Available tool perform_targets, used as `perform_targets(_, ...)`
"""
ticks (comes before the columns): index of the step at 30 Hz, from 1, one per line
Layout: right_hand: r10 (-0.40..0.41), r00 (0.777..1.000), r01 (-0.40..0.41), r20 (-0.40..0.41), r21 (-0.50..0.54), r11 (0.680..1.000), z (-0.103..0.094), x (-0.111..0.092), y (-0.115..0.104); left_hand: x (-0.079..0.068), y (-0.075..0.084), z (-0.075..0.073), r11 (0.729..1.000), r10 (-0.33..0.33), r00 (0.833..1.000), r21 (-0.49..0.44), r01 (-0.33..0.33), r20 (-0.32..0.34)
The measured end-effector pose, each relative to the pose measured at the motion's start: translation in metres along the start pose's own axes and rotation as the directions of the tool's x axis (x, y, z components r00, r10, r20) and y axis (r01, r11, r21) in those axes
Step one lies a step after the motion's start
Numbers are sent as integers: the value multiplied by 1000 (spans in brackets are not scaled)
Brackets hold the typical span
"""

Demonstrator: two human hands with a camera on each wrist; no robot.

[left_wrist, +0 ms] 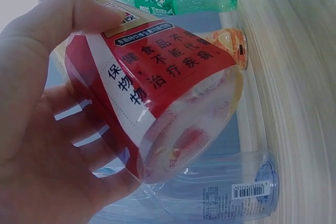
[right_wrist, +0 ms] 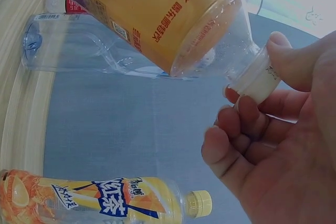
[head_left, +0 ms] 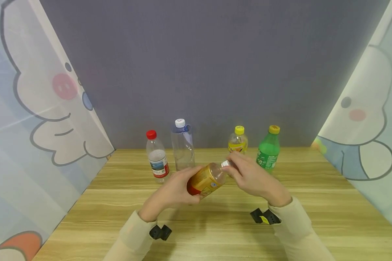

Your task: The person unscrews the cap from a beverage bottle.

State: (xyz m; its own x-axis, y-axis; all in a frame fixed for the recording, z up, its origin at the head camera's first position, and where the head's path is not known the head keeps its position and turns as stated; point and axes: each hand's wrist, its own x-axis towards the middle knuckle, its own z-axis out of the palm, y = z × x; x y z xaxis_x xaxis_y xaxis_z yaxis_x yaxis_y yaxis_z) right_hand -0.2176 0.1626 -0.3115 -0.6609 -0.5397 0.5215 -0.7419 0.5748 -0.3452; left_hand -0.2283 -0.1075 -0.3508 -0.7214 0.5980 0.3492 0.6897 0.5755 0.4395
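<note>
A clear plastic bottle point(head_left: 205, 182) with a gold and red label is held tilted above the table, its neck toward the right. My left hand point(head_left: 178, 186) grips it around the label, thumb on the near side; the left wrist view shows the bottle's red lower label point(left_wrist: 157, 72) and its base. At the neck, my right hand point(head_left: 253, 177) pinches the white cap point(right_wrist: 261, 81) between thumb and fingers. The cap sits at the bottle's mouth.
Behind the hands stand a red-capped bottle point(head_left: 157, 159), a tall clear bottle point(head_left: 183, 148) with a white cap, a yellow-capped bottle point(head_left: 238, 141) and a green bottle point(head_left: 268, 150). A grey panel point(head_left: 196, 72) rises at the back of the wooden table point(head_left: 117, 203).
</note>
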Motion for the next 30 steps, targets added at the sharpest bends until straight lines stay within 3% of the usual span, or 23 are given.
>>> perform_targets(8, 13, 998, -10, -60, 42, 999, 0, 3, -2, 0, 0, 1, 999, -19, 1000, -49, 19, 5)
perform_targets(14, 108, 989, -104, -99, 42, 994, 3, 5, -2, 1, 1, 2, 997, -41, 999, -67, 41, 2)
perform_targets(23, 304, 943, -310, -133, -22, 951, 4, 4, -6, 1, 4, 1, 1000, 3, 1000, -21, -4, -28)
perform_targets(30, 394, 912, -399, -112, -25, 917, 5, 5, -9, 2, 4, 3, 999, 41, 998, 28, -40, -50)
